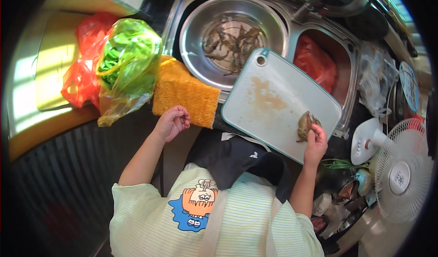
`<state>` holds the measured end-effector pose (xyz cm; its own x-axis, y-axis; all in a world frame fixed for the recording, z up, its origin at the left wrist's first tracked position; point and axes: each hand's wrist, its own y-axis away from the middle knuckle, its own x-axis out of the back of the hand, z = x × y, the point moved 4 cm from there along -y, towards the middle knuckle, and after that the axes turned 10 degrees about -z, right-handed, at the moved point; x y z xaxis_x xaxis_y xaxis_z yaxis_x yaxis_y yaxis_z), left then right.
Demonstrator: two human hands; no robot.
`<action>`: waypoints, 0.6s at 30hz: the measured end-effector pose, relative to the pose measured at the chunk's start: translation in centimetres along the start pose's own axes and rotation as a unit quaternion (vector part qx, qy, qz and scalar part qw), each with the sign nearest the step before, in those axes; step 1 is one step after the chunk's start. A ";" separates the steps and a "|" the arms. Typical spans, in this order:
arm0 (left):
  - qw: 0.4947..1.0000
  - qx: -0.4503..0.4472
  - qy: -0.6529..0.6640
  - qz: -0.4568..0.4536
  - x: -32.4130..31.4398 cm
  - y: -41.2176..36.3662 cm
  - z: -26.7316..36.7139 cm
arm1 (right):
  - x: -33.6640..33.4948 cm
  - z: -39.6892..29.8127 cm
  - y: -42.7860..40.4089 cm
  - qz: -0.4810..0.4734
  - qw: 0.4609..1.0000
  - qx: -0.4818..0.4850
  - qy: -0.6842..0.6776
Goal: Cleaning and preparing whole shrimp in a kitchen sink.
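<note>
Brown shrimp [304, 128] lie at the right end of a white cutting board [273, 123] with a green rim. The thumb and fingers of my right hand [316, 144] pinch their right edge; how many shrimp there are is hard to tell. My left hand [172, 121] hovers, loosely curled, by an orange towel [184, 89] and holds nothing. A brownish wet stain [265, 94] marks the middle of the board. Behind it, a steel basin [191, 48] contains several more shrimp [236, 46] in shallow liquid.
The board overlaps the basin's rim and a double sink [352, 65]. A red plastic bag [314, 63] sits in the right bowl. Leafy greens in a yellow bag [128, 58] and another red bag [84, 72] stand left. A fan [400, 175] and clear bags [374, 75] are right.
</note>
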<state>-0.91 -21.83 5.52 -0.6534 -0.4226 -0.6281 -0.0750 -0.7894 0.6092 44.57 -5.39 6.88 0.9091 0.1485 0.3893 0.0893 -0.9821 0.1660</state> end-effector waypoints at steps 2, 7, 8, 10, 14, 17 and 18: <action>0.999 0.004 -0.012 0.035 2.6 3.0 0.0 | -0.7 -0.2 -0.6 -0.022 1.000 0.014 -0.005; 0.977 0.033 -0.067 0.197 13.9 8.5 -2.2 | -2.1 0.1 -1.7 -0.072 0.995 -0.047 -0.041; 0.962 0.036 -0.093 0.253 17.6 9.1 -3.0 | -2.5 -0.1 -1.9 -0.082 0.994 -0.044 -0.055; 0.945 0.044 -0.117 0.304 20.2 8.6 -3.6 | -2.7 -0.4 -2.1 -0.086 0.994 -0.050 -0.045; 0.896 0.084 -0.097 0.426 22.4 7.4 -4.1 | -2.9 -1.0 -2.1 -0.072 0.997 -0.034 -0.026; 0.887 0.122 -0.112 0.430 24.4 7.7 -4.4 | -2.8 -1.3 -2.4 -0.071 0.997 -0.030 -0.031; 0.876 0.146 -0.138 0.439 24.4 7.6 -4.3 | -2.6 -1.1 -2.3 -0.077 0.995 -0.046 -0.040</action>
<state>-14.21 -40.09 -7.28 -0.7104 -0.6539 0.2601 0.3839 -0.0503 0.9220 41.52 -3.39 6.45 0.9173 0.2826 0.2805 0.1951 -0.9331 0.3022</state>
